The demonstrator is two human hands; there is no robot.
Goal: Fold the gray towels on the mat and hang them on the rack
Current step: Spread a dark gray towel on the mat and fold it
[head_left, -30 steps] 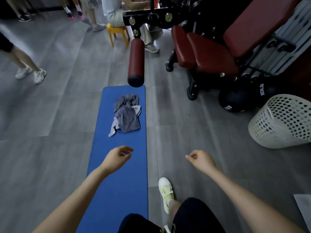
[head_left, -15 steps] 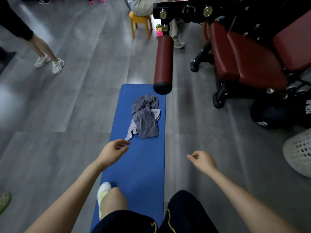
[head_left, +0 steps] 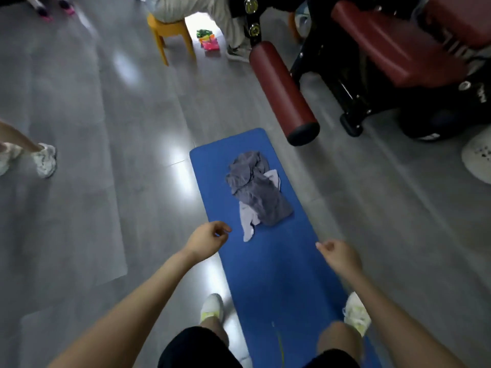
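Right, from my head view I see the gray towels (head_left: 256, 187) lying in a crumpled heap on the far half of the blue mat (head_left: 279, 277), untouched by either hand. The heap is darker gray on top, with a paler piece (head_left: 248, 221) sticking out at its near left side and another pale corner showing at its right. The mat runs away from me at a slant across the gray floor (head_left: 106, 155).

My left hand (head_left: 206, 241) hovers over the mat's left edge, near the pale near corner of the heap but apart from it. Its fingers are loosely curled, thumb close to the forefinger, and it holds nothing. My right hand (head_left: 338, 254) hovers over the mat's right edge, also loosely curled and holding nothing.

Below, I see 2 white shoes with yellow trim: the left shoe (head_left: 211, 306) stands on the floor just beside the mat, the right shoe (head_left: 356, 312) at the mat's right edge.

Beyond the mat's far end, a dark red padded roller (head_left: 283, 91) juts out from a gym machine with red cushions (head_left: 393, 49). A yellow stool (head_left: 170, 30) stands farther back, a white perforated basket (head_left: 478, 158) sits at the right edge of view, and a bystander's white sneakers (head_left: 45, 160) are at the left.
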